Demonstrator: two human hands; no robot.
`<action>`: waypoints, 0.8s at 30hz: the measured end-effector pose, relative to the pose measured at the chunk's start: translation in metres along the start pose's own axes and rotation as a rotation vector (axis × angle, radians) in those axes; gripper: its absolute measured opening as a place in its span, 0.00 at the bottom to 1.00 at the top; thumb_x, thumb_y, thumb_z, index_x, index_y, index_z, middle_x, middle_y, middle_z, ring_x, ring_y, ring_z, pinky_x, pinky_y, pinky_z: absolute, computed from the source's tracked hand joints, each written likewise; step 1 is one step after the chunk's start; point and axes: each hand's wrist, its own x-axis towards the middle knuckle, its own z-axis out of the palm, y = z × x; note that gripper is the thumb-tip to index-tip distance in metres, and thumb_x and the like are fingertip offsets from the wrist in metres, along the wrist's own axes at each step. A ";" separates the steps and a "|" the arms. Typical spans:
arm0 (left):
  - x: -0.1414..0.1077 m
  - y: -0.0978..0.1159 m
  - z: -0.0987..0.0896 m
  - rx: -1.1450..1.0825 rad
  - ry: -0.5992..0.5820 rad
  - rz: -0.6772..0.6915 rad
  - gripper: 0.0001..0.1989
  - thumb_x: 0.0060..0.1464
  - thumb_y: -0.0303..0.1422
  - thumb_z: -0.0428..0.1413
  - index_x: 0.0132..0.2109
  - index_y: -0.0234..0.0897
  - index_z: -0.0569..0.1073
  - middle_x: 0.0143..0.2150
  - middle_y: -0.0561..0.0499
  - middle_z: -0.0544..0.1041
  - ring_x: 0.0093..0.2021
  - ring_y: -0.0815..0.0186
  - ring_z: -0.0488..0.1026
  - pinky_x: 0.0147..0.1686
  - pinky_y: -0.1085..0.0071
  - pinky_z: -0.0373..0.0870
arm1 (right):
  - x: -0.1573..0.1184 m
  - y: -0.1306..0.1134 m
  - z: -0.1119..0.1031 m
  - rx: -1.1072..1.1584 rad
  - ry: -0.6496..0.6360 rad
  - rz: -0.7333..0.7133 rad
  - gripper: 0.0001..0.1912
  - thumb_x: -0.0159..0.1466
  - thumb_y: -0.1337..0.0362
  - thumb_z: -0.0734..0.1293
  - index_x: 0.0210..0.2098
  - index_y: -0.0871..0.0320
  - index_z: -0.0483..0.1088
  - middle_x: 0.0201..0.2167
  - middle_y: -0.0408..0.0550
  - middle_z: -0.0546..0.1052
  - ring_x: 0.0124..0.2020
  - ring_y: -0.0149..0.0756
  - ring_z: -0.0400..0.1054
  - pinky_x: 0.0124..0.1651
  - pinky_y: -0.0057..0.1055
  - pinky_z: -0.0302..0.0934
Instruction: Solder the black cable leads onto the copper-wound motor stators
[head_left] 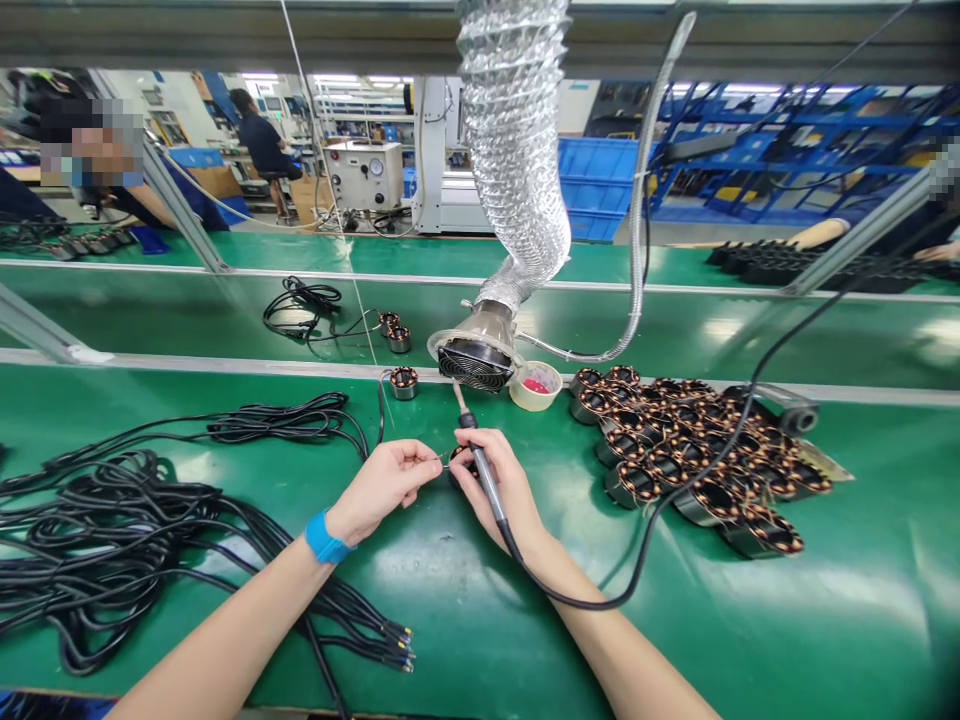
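Note:
My right hand [506,485] holds a soldering iron [487,478] like a pen, its tip pointing up and away from me. Behind its fingers sits a small stator ring [456,461] with copper windings, mostly hidden; the fingers appear to rest against it. My left hand [394,475], with a blue wristband [327,538], pinches a thin wire [443,459] at the stator's left side. Just beyond, a second stator [403,382] stands upright with a black lead by it.
A fume duct with a round fan [475,363] hangs ahead, next to a tub [535,387] holding something red. Several stators [667,430] are grouped at right. Bundled black cables [112,540] lie at left. The iron's cord [651,530] loops over my right forearm.

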 end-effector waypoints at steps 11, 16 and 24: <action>-0.005 0.008 -0.001 0.283 -0.048 0.087 0.19 0.58 0.46 0.55 0.33 0.32 0.71 0.25 0.57 0.63 0.23 0.74 0.54 0.22 0.75 0.50 | 0.000 0.003 0.002 0.108 0.021 0.108 0.20 0.62 0.71 0.65 0.52 0.51 0.65 0.44 0.45 0.65 0.30 0.24 0.69 0.38 0.26 0.68; -0.004 0.005 -0.001 0.347 -0.044 0.159 0.18 0.60 0.44 0.53 0.31 0.32 0.72 0.26 0.55 0.66 0.28 0.71 0.59 0.29 0.74 0.55 | 0.001 0.004 0.002 0.111 0.027 0.138 0.21 0.61 0.72 0.66 0.52 0.51 0.65 0.44 0.44 0.66 0.30 0.24 0.70 0.38 0.26 0.68; -0.006 0.006 -0.002 0.167 -0.012 -0.013 0.18 0.51 0.46 0.61 0.32 0.32 0.72 0.23 0.58 0.63 0.20 0.76 0.51 0.19 0.76 0.46 | 0.001 0.003 0.002 0.117 0.032 0.143 0.20 0.61 0.72 0.66 0.52 0.51 0.65 0.43 0.44 0.67 0.29 0.24 0.69 0.37 0.26 0.68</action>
